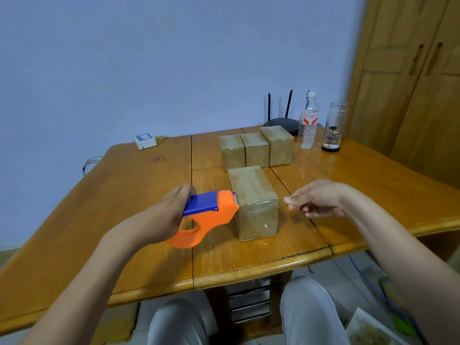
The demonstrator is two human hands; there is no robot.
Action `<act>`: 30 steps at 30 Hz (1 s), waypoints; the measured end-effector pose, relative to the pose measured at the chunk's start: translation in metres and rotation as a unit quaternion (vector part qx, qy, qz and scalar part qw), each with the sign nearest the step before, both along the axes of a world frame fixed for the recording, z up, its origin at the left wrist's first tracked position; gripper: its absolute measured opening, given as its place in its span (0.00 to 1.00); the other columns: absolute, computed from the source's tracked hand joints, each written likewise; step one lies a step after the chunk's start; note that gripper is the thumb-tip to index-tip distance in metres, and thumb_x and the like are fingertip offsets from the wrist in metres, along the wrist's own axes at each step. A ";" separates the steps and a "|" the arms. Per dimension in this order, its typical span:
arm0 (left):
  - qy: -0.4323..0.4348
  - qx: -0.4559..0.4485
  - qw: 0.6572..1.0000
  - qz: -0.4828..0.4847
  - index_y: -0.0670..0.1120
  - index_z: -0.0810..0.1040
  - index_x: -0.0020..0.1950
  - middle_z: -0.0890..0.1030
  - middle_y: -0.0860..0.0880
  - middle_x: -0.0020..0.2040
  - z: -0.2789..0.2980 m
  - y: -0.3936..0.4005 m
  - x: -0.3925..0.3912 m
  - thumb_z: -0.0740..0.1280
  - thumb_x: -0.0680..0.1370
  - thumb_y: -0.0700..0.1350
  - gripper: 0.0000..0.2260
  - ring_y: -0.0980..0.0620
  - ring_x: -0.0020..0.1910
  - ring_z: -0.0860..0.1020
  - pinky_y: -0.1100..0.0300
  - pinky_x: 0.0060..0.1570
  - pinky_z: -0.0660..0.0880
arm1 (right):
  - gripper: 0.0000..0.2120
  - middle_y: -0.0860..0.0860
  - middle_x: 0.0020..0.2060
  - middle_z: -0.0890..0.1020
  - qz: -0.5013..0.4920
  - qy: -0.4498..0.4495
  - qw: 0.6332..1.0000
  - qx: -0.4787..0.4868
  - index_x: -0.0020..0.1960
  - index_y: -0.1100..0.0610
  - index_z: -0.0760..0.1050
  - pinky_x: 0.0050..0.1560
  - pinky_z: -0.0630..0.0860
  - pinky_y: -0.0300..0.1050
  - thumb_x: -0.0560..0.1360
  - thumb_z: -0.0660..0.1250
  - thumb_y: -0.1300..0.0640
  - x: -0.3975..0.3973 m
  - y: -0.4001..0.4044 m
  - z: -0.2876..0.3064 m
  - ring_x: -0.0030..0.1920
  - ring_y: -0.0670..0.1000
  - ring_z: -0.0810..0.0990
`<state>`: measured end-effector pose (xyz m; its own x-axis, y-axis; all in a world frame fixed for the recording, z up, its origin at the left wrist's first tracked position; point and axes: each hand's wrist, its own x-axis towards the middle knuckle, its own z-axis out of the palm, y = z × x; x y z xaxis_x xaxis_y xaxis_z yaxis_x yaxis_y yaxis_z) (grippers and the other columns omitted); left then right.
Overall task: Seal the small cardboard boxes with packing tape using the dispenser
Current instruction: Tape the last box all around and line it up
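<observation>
On table, taped brown box (254, 192), glossy front, orange-blue dispenser (211, 210) touching

Both forearms are bare, no sleeves, watch or rings showing. Light grey trousers (308, 312) cover both knees at the near edge.

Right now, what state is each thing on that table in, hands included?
Left hand: grips the tape dispenser.
Tape dispenser: held, its blade end against the near box.
Near box: closed, upright, tape over it.
Three far boxes: closed, side by side.
Right hand: holds nothing, fingers loosely curled.
Water bottle: upright, capped.
Glass jar: upright, lidless.
</observation>
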<state>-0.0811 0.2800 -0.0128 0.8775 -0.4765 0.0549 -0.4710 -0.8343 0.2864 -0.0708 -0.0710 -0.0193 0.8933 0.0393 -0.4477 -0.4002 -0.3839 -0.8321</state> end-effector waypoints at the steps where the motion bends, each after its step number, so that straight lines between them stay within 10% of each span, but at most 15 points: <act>1: 0.003 -0.001 1.000 0.000 0.55 0.64 0.58 0.69 0.57 0.50 0.000 0.000 0.000 0.64 0.78 0.33 0.19 0.56 0.45 0.71 0.64 0.41 0.67 | 0.14 0.47 0.35 0.86 0.001 -0.004 1.000 -0.012 0.48 0.58 0.85 0.34 0.77 0.37 0.67 0.78 0.52 -0.001 0.002 0.000 0.34 0.45 0.74; 11: 0.009 0.005 1.000 0.009 0.54 0.63 0.60 0.69 0.57 0.52 0.003 0.001 -0.003 0.64 0.79 0.34 0.19 0.57 0.46 0.72 0.65 0.40 0.67 | 0.16 0.56 0.48 0.84 -0.053 -0.085 0.971 -0.216 0.55 0.59 0.80 0.45 0.83 0.46 0.75 0.74 0.48 -0.005 0.016 0.003 0.43 0.52 0.82; 14: 0.011 0.006 1.000 0.010 0.53 0.63 0.61 0.70 0.56 0.52 0.003 0.001 -0.004 0.64 0.79 0.34 0.19 0.56 0.46 0.72 0.65 0.41 0.68 | 0.17 0.55 0.60 0.82 -0.101 -0.271 0.907 -0.307 0.65 0.56 0.78 0.60 0.76 0.51 0.82 0.63 0.48 -0.011 0.032 0.010 0.60 0.56 0.80; 17: 0.015 0.006 1.000 0.010 0.53 0.63 0.61 0.69 0.56 0.51 0.002 -0.003 -0.004 0.65 0.79 0.33 0.20 0.55 0.45 0.72 0.66 0.40 0.67 | 0.22 0.51 0.74 0.72 0.052 -0.412 0.854 -0.313 0.76 0.54 0.69 0.74 0.63 0.47 0.85 0.57 0.48 -0.029 0.066 0.026 0.75 0.52 0.68; 21: 0.010 0.007 1.000 0.008 0.53 0.62 0.61 0.69 0.56 0.51 0.003 -0.003 -0.003 0.64 0.79 0.34 0.19 0.56 0.44 0.72 0.66 0.39 0.68 | 0.33 0.48 0.81 0.49 0.271 -0.313 0.817 -0.402 0.83 0.52 0.49 0.76 0.37 0.44 0.83 0.56 0.41 -0.039 0.094 0.012 0.81 0.49 0.46; 30: 0.001 -0.025 0.999 0.021 0.51 0.64 0.60 0.70 0.55 0.49 -0.002 0.003 -0.004 0.65 0.76 0.31 0.20 0.56 0.43 0.71 0.66 0.38 0.66 | 0.37 0.45 0.81 0.44 0.260 -0.335 0.776 -0.468 0.83 0.51 0.41 0.70 0.35 0.40 0.82 0.54 0.38 -0.041 0.090 -0.013 0.76 0.45 0.34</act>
